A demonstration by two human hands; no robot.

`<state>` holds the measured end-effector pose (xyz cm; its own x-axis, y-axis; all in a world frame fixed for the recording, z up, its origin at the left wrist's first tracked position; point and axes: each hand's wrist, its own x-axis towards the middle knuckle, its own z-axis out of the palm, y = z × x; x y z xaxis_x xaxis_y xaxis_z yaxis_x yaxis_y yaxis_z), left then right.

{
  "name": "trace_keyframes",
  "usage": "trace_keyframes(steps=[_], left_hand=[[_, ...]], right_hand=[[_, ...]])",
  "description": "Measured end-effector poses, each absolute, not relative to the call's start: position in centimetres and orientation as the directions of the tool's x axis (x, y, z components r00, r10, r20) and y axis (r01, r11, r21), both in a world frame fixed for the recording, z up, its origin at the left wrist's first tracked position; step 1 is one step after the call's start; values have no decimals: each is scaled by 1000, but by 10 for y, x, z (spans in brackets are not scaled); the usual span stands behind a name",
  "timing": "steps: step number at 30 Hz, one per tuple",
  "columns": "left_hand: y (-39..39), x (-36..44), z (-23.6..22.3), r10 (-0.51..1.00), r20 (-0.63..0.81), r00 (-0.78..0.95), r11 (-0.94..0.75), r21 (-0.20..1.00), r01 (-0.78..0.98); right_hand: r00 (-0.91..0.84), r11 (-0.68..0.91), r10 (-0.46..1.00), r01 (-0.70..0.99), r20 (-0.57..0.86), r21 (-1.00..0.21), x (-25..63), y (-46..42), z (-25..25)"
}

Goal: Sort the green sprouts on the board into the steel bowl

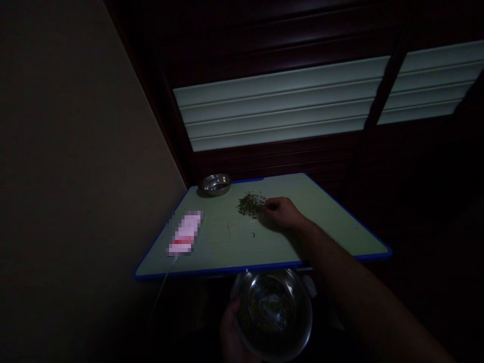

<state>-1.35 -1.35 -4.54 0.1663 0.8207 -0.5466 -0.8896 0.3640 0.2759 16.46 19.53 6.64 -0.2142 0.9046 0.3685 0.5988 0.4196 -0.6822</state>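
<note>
Pile of green bits just left of right grip.

Lighting is dim overall, with heavy underexposure toward the right and lower edges, where detail sinks into black. The brightest area is the phone, its screen masked by coarse pixel blocks. The pale slats and table read as muted mid-tones; the wall darkens toward its foot. A soft shadow lies on the table beneath the right hand. Small glints mark the large bowl and small bowl. The left hand is mostly lost in gloom. Grains in the pile are poorly resolved. Wide-angle stretching is evident in the forearm at lower right. The light's source cannot be determined.
</note>
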Motion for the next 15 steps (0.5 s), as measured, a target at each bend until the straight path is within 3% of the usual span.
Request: trace_keyframes(steps=[6,15], left_hand=[[-14,-16,-49,854,-479,203,374,295,-879],[-13,-15,-49,831,-525,186,376,282,-882]], right_hand=[[-222,420,905,602,363,-679,165,196,65],[-244,445,894,581,376,-681,166,197,64]])
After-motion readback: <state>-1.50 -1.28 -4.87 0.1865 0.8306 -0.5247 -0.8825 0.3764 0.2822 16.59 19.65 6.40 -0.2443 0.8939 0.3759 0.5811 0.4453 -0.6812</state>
